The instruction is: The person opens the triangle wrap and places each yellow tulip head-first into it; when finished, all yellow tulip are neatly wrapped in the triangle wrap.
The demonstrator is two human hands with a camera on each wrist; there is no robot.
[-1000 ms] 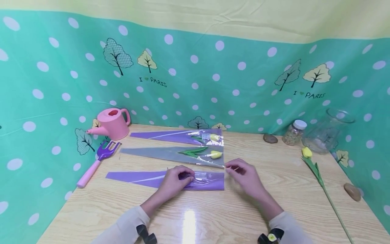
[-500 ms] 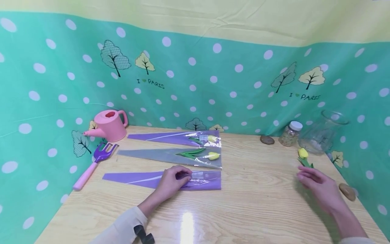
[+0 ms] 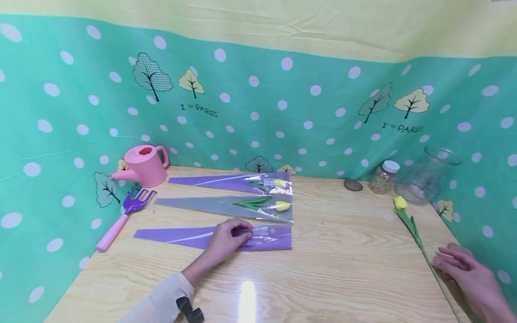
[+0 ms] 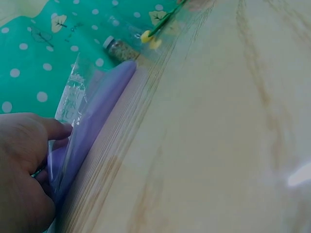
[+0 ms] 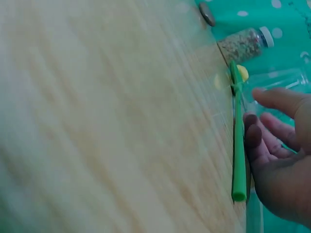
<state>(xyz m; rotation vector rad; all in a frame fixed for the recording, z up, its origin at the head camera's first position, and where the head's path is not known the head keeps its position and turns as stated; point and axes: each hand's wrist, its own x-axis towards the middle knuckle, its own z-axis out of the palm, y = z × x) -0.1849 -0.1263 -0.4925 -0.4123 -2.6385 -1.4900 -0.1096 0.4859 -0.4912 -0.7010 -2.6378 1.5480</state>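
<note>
My left hand point(image 3: 227, 240) pinches the clear front of a purple flower sleeve point(image 3: 177, 235) lying nearest me. In the left wrist view the sleeve's clear film point(image 4: 75, 94) stands apart from its purple back. At the right of the table lies an artificial yellow tulip point(image 3: 424, 253) with a long green stem. My right hand point(image 3: 470, 278) is beside that stem with its fingers loosely bent. The right wrist view shows the green stem point(image 5: 238, 150) running past the fingers, with nothing between thumb and fingertips.
A grey sleeve point(image 3: 202, 205) and another purple sleeve point(image 3: 214, 181), each holding a yellow tulip, lie farther back. At the left are a pink watering can point(image 3: 147, 168) and a garden fork point(image 3: 121, 222). A jar point(image 3: 381, 179), stone point(image 3: 353, 185) and glass vase point(image 3: 420, 181) stand back right.
My right hand has moved from the near sleeve's open end out to the right, past the tulip's head and down along its stem. The left hand keeps its hold.
</note>
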